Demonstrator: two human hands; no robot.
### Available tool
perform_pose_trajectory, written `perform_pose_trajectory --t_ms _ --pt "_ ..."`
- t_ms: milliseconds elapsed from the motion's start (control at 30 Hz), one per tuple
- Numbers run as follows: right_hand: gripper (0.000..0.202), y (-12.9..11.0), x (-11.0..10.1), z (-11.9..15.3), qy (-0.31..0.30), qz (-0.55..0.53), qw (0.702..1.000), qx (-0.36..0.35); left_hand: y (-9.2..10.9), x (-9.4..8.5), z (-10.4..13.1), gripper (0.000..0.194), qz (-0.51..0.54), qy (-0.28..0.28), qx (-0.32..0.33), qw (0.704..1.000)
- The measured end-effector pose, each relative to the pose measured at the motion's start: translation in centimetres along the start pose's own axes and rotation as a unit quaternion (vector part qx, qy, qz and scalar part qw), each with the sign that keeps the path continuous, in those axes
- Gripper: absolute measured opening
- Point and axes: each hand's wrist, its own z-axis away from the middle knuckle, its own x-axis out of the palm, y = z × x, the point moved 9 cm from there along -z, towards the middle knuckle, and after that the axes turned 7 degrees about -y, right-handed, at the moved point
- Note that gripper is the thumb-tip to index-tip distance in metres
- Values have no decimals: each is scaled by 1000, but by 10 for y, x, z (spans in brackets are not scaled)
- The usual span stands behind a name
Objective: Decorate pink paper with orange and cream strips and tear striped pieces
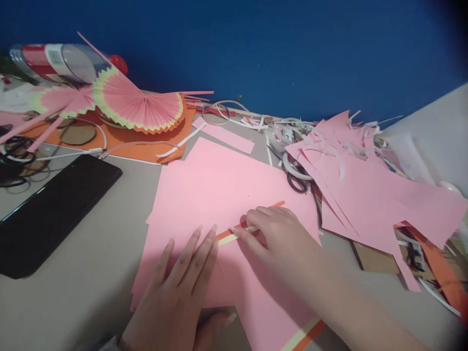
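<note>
Several pink paper sheets [223, 180] lie in a loose stack in front of me. A narrow orange and pale yellow paper strip [227, 237] runs slantwise across them. My left hand [179, 282] lies flat on the pink paper with its fingers stretched out, the fingertips touching the strip's left end. Thumb and bent fingers of my right hand [280, 243] pinch the strip near its middle; an orange end sticks out beyond the knuckles. Another pink sheet [270, 312] reaches toward the lower edge, with a yellow and orange band along its end, partly under my right forearm.
At left are a black phone [54, 214], pleated pink paper fans [142, 107] with yellow and orange edges, and a bottle [62, 61] lying on its side. To the right, cut pink paper [365, 185] covers scraps beside black-handled scissors [297, 183]. A blue wall [234, 53] rises behind.
</note>
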Motion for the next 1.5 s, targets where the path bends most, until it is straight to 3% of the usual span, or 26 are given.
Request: perform_pose_trajectory --t_ms 300,533,733,900,1500 --pt "17 -5 7 7 53 43 996 -59 1 6 3 74 -32 8 15 999" --pt "18 -5 8 2 45 54 996 -56 6 5 1 64 -20 24 24 999" --pt "17 -9 9 5 46 82 991 -91 5 10 1 73 -32 6 21 999" --pt "20 -4 9 3 40 80 994 -64 2 9 1 72 -19 -6 16 1000" --pt "21 -6 14 2 28 134 988 -74 6 8 -2 75 -13 3 23 1000"
